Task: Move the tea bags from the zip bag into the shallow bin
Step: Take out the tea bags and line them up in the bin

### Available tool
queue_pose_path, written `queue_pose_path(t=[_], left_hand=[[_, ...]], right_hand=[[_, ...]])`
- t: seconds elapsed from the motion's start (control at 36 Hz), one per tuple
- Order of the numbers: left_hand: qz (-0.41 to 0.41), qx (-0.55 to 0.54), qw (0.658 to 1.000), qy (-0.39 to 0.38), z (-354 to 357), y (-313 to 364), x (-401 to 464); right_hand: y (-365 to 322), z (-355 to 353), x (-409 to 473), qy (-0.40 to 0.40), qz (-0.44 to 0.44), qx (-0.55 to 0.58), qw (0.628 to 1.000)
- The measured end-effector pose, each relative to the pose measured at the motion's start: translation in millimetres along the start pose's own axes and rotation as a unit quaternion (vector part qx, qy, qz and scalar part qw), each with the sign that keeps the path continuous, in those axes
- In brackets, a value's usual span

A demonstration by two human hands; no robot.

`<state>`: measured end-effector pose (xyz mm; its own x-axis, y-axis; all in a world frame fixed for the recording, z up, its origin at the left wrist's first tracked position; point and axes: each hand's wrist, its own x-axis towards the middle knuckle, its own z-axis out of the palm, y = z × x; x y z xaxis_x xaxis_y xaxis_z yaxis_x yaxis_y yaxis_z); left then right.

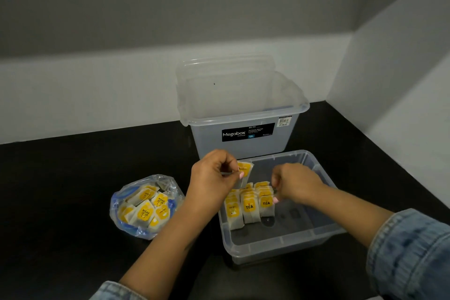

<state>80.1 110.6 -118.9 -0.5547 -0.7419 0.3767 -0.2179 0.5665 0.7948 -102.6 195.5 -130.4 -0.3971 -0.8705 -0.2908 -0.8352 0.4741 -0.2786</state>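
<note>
A clear zip bag [126, 198] with a blue seal lies open on the black table at the left, holding several yellow-labelled tea bags [145, 212]. The clear shallow bin [282, 249] sits at the right with rows of upright tea bags [249, 207] in its far left part. My left hand [214, 178] pinches one tea bag [244, 169] over the bin's far left corner. My right hand [295, 184] reaches into the bin with fingers curled on the tea bags at the right end of the rows.
A tall clear Megabox storage bin [239, 139] stands just behind the shallow bin, a clear lid [225, 66] leaning behind it against the grey wall. Another wall closes the right side. Denim sleeves cover both forearms near the bottom edge.
</note>
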Motion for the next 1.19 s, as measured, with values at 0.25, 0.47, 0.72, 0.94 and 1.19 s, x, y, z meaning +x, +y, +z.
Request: queue_pose_path(t=[0.25,0.47,0.72,0.94,1.19], left_hand=[[-0.023,-0.004,0.998,-0.05,25,7,7],[0.019,0.042,0.995,-0.088,31,9,7],[0.007,0.131,0.987,-0.094,18,-5,4],[-0.005,0.154,0.981,-0.115,14,-14,0],[-0.01,0.158,0.979,-0.127,11,-18,0]], right_hand=[[-10,-39,-13,0.019,-0.093,0.196,0.976],[-1,-38,-18,0.074,-0.073,0.094,0.99],[18,-19,-8,0.05,-0.013,-0.147,0.988],[6,2,1,0.03,-0.005,-0.249,0.968],[5,15,12,0.06,0.007,-0.253,0.966]])
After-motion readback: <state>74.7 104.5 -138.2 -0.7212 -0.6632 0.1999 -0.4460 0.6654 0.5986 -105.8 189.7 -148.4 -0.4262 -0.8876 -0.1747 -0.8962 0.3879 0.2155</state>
